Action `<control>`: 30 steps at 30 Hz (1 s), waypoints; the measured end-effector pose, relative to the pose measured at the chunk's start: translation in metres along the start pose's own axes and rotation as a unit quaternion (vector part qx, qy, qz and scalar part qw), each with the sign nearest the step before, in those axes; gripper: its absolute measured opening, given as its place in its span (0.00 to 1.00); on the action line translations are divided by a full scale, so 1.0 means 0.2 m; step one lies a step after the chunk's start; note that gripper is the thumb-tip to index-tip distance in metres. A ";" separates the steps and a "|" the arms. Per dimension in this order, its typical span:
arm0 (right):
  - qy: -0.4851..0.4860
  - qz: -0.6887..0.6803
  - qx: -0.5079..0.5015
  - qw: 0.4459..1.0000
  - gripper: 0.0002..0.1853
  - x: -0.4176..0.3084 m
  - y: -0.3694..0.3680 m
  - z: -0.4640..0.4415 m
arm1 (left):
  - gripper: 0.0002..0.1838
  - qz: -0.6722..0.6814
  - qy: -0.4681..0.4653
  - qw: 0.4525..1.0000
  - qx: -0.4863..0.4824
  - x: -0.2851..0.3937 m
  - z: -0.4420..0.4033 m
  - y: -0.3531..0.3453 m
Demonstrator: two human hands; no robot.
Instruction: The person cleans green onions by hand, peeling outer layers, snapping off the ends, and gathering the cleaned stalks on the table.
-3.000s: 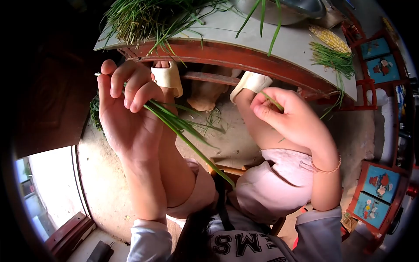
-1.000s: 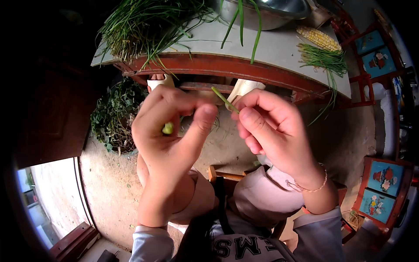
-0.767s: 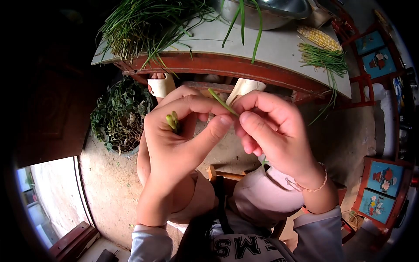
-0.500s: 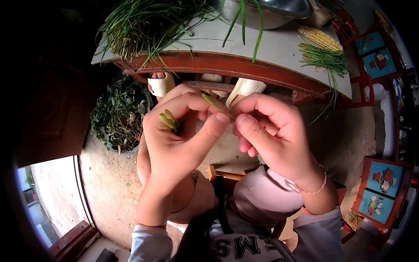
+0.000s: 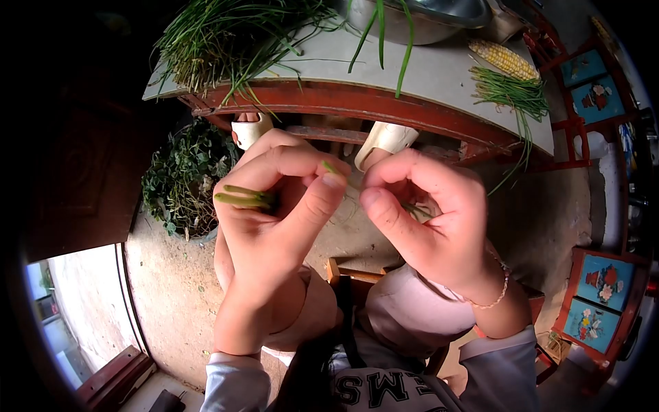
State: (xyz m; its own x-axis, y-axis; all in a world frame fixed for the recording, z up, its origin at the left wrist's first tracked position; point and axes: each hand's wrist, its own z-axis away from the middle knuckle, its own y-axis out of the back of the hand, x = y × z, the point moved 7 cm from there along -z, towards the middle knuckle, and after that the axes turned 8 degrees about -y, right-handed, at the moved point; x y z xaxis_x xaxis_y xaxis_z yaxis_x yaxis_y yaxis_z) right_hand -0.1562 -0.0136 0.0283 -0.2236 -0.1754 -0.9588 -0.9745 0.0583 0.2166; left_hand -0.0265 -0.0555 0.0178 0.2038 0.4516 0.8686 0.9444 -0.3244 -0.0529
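Above my lap, my left hand (image 5: pixel 271 206) is closed, its thumb and forefinger pinching a short green tip. Pale green chive stems (image 5: pixel 241 198) stick out of the same hand near the base of the forefinger. My right hand (image 5: pixel 436 216) is just to the right, a small gap between the two hands. Its thumb and forefinger are pressed together, and thin green strands (image 5: pixel 417 209) show inside the curled fingers. Fingers hide most of what each hand holds.
A table with a red edge (image 5: pixel 329 99) stands ahead, bearing a heap of chives (image 5: pixel 213 41), a metal basin (image 5: pixel 419 24), a corn cob (image 5: pixel 504 60) and a smaller chive bundle (image 5: pixel 511 93). Leafy greens (image 5: pixel 189 178) fill a container on the floor at left.
My hands have moved apart from a shared pinch on a green stem. The stems in my left hand now stick out farther to the left, and strands show in my right palm.
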 end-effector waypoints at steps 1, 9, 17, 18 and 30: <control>0.000 0.000 0.000 1.000 0.04 0.00 0.00 0.00 | 0.03 0.001 0.001 1.000 -0.006 0.00 0.00 0.00; -0.139 -0.132 -0.048 0.980 0.04 0.06 -0.03 0.02 | 0.01 -0.012 -0.021 0.998 -0.057 0.01 -0.02 -0.01; -0.191 -0.218 -0.109 0.951 0.05 0.08 -0.06 0.03 | 0.01 0.034 -0.016 0.997 -0.069 -0.01 -0.01 -0.02; -0.209 -0.234 -0.114 0.943 0.06 0.09 -0.07 0.03 | 0.01 0.033 -0.014 0.997 -0.069 0.00 -0.02 -0.02; -0.246 -0.255 -0.142 0.924 0.06 0.10 -0.09 0.04 | 0.01 0.011 -0.030 0.993 -0.117 0.02 -0.04 -0.03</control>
State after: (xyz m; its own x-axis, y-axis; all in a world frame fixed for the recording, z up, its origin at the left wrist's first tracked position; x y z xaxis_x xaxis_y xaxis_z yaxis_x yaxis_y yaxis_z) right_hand -0.1432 -0.0094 0.0035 0.2337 0.3624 -0.9023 -0.9321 -0.1807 -0.3140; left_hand -0.0335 -0.0574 0.0260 0.2460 0.4882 0.8373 0.8547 -0.5167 0.0502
